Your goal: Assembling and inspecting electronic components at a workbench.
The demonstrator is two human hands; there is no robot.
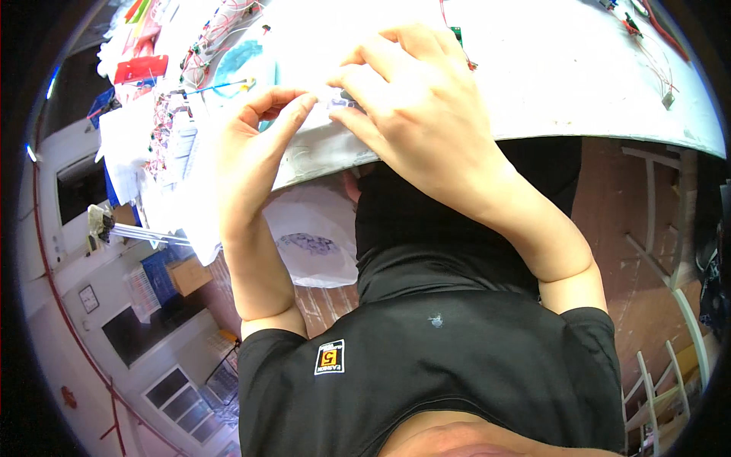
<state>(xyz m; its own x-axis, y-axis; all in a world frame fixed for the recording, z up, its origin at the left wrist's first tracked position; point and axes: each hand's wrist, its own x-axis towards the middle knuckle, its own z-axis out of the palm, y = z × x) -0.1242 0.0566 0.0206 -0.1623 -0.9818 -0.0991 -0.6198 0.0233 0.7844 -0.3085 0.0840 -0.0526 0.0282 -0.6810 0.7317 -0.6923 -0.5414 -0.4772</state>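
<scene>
Both my hands meet over the near edge of a white table (533, 107). Between the thumb and fingers of my right hand (434, 107) is a small clear plastic piece (339, 100), partly covered by the fingers. My left hand (259, 145) is closed in a pinch, thumb against forefinger, just left of that piece. Whatever its fingertips hold is too small to name. Beside the left hand lies a light-blue round dish (237, 65) with a thin blue stick (215, 87) across it. A small green circuit board (457, 34) with red wires shows beyond the right hand.
Tangled red and white wires (164, 126) with small parts crowd the table's left side, near a red packet (142, 69). More wired components (668, 99) lie at the right. A white bag (316, 217) hangs or stands below the table edge.
</scene>
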